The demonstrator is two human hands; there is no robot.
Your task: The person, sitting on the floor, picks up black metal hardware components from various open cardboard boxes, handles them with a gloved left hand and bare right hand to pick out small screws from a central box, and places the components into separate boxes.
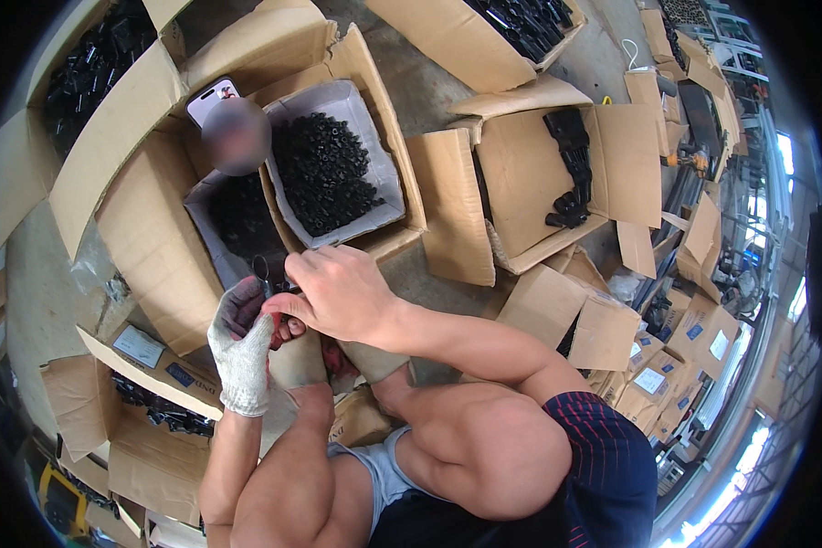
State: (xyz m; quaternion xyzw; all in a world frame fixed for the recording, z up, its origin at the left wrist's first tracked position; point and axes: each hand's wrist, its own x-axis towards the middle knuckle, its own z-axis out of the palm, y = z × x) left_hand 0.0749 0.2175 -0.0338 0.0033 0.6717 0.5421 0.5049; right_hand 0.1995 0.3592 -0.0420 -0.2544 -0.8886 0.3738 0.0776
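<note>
My left hand [243, 347], in a whitish knit glove with a dark-stained palm and red about the thumb, is closed around a small dark piece. A thin ring [266, 277] stands up from that piece; its exact kind is too small to tell. Against it sits my bare right hand [340, 288], fingers curled and thumb pointing at the left hand. Whatever its fingertips pinch is mostly hidden. Just beyond both hands, a large carton [405, 164] holds two grey-lined compartments. Small black tubular parts [324, 173] fill the right one, and more dark parts [242, 215] lie in the shaded left one.
A phone [208, 99] rests at the carton's far side, behind a blurred patch. To the right, an open carton [511, 173] contains black parts [571, 164]. Cartons of black pieces [100, 78] also stand far left and near left [160, 406]. Stacked boxes [671, 379] line the right.
</note>
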